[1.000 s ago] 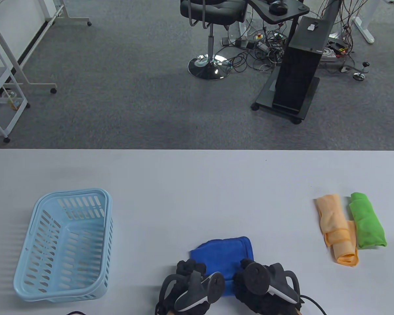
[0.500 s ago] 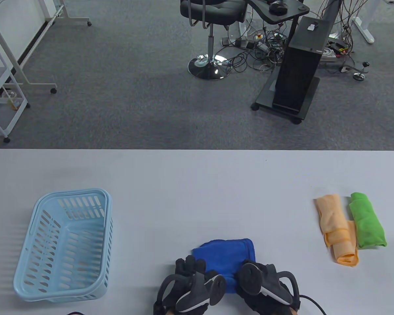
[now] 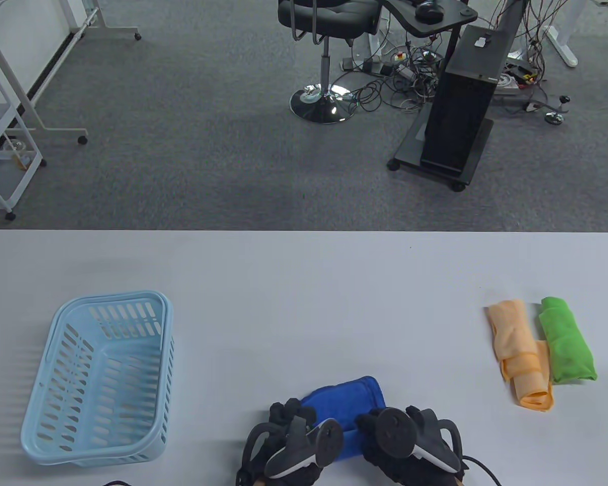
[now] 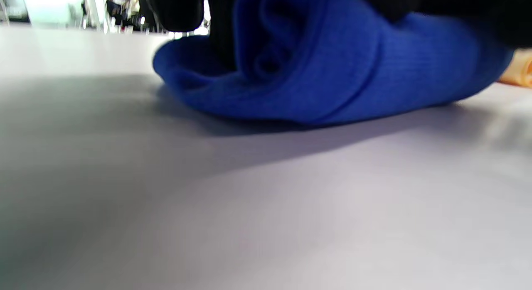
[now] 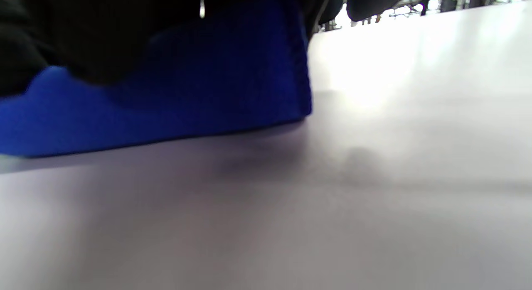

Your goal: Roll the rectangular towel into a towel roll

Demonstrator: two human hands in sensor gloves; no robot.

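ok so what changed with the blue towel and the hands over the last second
The blue towel shows less flat cloth: its far edge has drawn toward the person as both hands roll it, and the left wrist view shows coiled layers at its end. The left hand and right hand stayed on its near part, shifting only slightly. The basket, orange towel and green towel have not moved.

Overhead table view, low wrist views (sharing towel (image 3: 344,397))

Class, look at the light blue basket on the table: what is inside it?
Nothing shows inside the light blue basket: the table is visible through its slotted floor. The near wall hides a thin strip of the floor behind it.
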